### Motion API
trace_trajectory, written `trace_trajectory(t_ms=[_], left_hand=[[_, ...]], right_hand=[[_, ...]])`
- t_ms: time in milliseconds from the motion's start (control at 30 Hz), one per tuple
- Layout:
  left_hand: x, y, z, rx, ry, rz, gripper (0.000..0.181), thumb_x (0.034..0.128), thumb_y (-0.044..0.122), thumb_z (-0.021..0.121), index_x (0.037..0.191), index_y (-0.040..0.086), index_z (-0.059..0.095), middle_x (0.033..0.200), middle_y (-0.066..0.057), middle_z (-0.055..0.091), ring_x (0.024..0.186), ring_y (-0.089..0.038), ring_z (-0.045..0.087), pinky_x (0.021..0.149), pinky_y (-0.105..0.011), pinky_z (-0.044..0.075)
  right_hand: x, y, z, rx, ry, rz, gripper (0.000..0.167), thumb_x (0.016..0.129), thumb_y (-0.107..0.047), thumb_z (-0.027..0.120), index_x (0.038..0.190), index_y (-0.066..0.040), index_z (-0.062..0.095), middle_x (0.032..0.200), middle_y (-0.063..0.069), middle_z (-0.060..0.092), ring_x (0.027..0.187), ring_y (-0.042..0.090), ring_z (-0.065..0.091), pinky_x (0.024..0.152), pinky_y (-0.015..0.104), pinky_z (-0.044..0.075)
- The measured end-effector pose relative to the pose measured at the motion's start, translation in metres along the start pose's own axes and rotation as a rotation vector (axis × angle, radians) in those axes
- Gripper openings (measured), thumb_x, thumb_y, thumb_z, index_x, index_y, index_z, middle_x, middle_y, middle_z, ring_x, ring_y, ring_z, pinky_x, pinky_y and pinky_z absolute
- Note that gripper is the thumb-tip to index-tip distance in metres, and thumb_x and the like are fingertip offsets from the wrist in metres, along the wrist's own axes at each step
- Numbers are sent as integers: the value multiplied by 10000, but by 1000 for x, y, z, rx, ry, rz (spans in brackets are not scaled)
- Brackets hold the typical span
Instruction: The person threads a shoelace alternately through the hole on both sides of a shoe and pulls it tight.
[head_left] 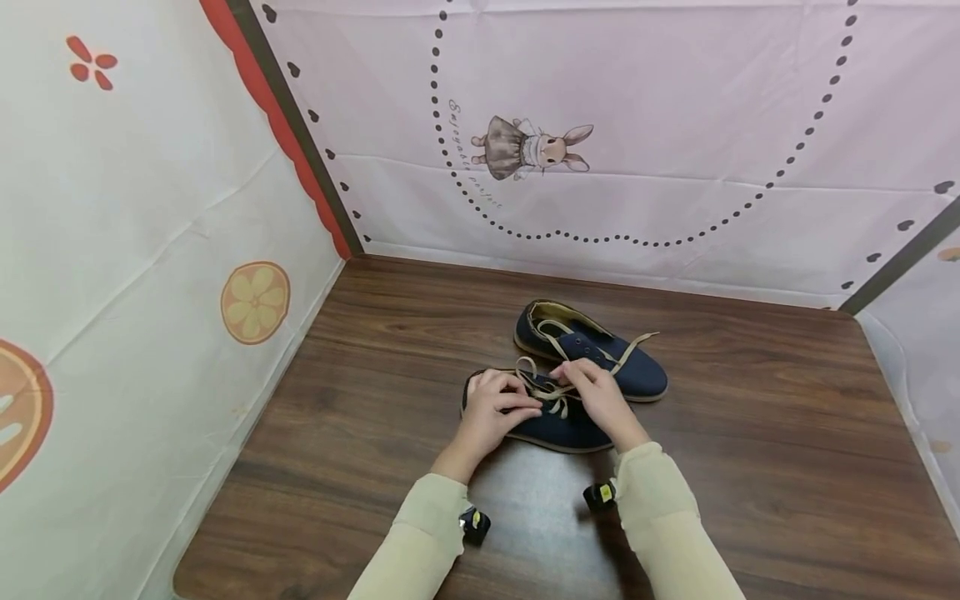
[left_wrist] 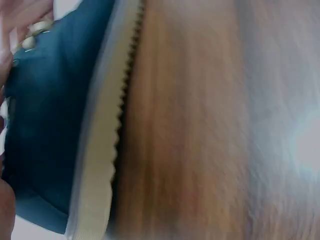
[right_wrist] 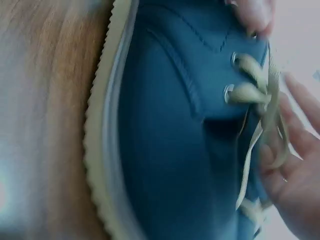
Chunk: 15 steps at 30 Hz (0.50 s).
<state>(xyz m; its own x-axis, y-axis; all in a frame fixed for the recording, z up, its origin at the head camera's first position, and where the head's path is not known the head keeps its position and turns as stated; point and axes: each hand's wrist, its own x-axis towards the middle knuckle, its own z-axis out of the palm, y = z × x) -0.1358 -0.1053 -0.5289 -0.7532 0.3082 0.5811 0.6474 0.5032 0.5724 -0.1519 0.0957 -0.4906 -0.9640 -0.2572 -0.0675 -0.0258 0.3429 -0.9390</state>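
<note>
A dark blue shoe [head_left: 562, 429] with a tan sole lies on its base nearest the person, seen close up in the left wrist view [left_wrist: 55, 100] and right wrist view [right_wrist: 160, 130]. My left hand [head_left: 491, 408] bends over its heel end and grips its upper, thumb by the eyelets. From the other side, my right hand [head_left: 596, 396] pinches a tan lace [right_wrist: 272, 100] above the tongue; its fingers [right_wrist: 295, 150] show in the right wrist view. A lace loop [head_left: 527, 363] stands up between the hands. Fingers partly hide the lacing.
Just behind lies a second blue shoe [head_left: 637, 367], its lace [head_left: 630, 350] loose across its front. Both rest on a brown wooden table [head_left: 360, 417]. Printed cloth walls [head_left: 637, 100] stand at the back and the sides.
</note>
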Motion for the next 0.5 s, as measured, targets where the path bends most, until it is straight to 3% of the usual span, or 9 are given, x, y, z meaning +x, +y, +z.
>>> trace_trajectory(t_ms=[67, 133, 200, 267, 367, 500], left_hand=[[1, 0, -5, -193, 56, -90, 72, 741, 110, 760, 812, 97, 750, 851, -6, 642, 877, -148, 535, 882, -351, 359], [3, 2, -12, -420, 115, -223, 67, 789, 25, 701, 838, -21, 693, 898, -115, 669, 901, -145, 582, 876, -278, 402], [7, 4, -21, -602, 181, -324, 94, 855, -22, 609, 867, -112, 586, 901, -157, 678, 896, -150, 621, 843, -263, 452], [8, 3, -30, -730, 225, -382, 101, 921, -18, 513, 885, -111, 503, 869, -141, 685, 853, -142, 649, 824, -279, 478], [9, -1, -45, -856, 320, -369, 86, 970, 22, 430, 891, -6, 451, 749, -49, 672, 722, -160, 660, 725, -303, 518], [9, -6, -72, -931, 454, -339, 94, 975, 73, 434, 886, 93, 455, 688, -47, 632, 642, -174, 643, 626, -301, 529]], right_hand=[[-7, 4, -2, 59, 54, -49, 264, 972, -178, 495, 1053, 34, 630, 1080, 160, 557, 1010, 280, 503, 894, 410, 373], [-14, 13, -4, 49, 48, -73, 270, 931, -167, 572, 1130, 15, 590, 1170, 162, 507, 1098, 287, 450, 938, 446, 334], [-19, 21, -4, 2, 8, -77, 408, 875, -203, 652, 1223, -25, 533, 1273, 152, 446, 1211, 298, 360, 990, 504, 271], [-21, 28, -2, -92, -29, -74, 574, 808, -296, 725, 1294, -106, 485, 1353, 109, 394, 1279, 290, 286, 1014, 540, 223], [-19, 34, 1, -233, -49, -78, 705, 735, -356, 781, 1328, -159, 454, 1393, 92, 367, 1301, 307, 256, 1014, 571, 192], [-18, 36, 2, -333, -36, -81, 674, 735, -315, 789, 1309, -150, 478, 1381, 116, 385, 1283, 327, 282, 1013, 568, 171]])
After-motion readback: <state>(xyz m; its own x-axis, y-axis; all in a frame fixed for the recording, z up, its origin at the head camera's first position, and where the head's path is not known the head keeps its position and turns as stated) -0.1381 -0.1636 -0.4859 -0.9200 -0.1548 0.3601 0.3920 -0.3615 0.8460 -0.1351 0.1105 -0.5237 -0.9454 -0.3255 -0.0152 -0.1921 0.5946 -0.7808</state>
